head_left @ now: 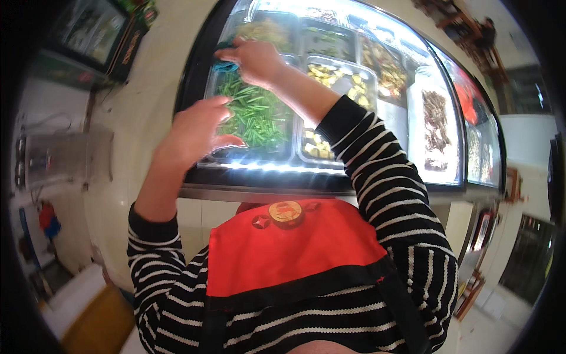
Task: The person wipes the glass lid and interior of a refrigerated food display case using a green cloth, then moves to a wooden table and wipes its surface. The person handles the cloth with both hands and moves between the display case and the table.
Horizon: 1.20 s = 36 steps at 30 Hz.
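Observation:
My right hand (259, 64) reaches across to the far left corner of a lit display case, its fingers closed on a crumpled teal cloth (226, 64). Below it my left hand (191, 131) is at the case's left edge, thumb and fingers apart, with nothing visible in it. Its fingertips are at the near-left side of a clear tray of cut green stalks (254, 118); whether they touch the tray, I cannot tell. Partly under my right forearm lies a tray of pale yellow-and-dark chunks (318, 146).
The case's dark frame (187, 97) runs along the left. Farther back are a tray of pale shredded food (268, 32) and a tray with a few green pieces (330, 42). To the right lies a white tray of brownish strips (436, 127). Wooden chairs (457, 23) stand beyond.

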Each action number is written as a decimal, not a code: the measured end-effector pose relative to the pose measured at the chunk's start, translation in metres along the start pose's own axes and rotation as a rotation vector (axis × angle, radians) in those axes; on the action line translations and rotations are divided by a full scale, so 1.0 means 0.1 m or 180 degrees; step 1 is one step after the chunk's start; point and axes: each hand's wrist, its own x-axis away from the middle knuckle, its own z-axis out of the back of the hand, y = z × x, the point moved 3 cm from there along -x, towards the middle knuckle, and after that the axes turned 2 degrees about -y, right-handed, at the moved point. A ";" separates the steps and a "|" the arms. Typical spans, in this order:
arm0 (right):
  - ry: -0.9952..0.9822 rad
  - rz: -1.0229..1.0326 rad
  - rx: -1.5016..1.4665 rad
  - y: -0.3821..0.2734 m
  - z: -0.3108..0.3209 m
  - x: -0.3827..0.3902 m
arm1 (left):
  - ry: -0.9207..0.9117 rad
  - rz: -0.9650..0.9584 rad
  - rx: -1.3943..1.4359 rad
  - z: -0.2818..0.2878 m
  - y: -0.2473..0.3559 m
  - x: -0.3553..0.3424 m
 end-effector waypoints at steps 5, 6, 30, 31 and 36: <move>0.0145 0.0106 0.0174 -0.28 0.07 1.05 | 0.0254 0.0190 0.0123 0.19 -0.12 0.06; 0.0391 0.0165 0.0218 -0.21 0.09 1.28 | 0.0363 0.0086 0.0006 0.19 -0.07 0.00; 0.0876 -0.2115 -0.0244 1.70 1.36 5.41 | -0.1224 -0.0278 -0.0856 -0.75 2.29 -1.55; 0.1130 -0.2471 0.0282 1.97 1.54 5.78 | -0.1190 -0.0302 -0.0782 -0.76 2.30 -1.54; 0.0603 -0.3998 0.1197 2.41 1.93 6.59 | -0.1132 -0.0095 -0.0719 -0.82 2.29 -1.49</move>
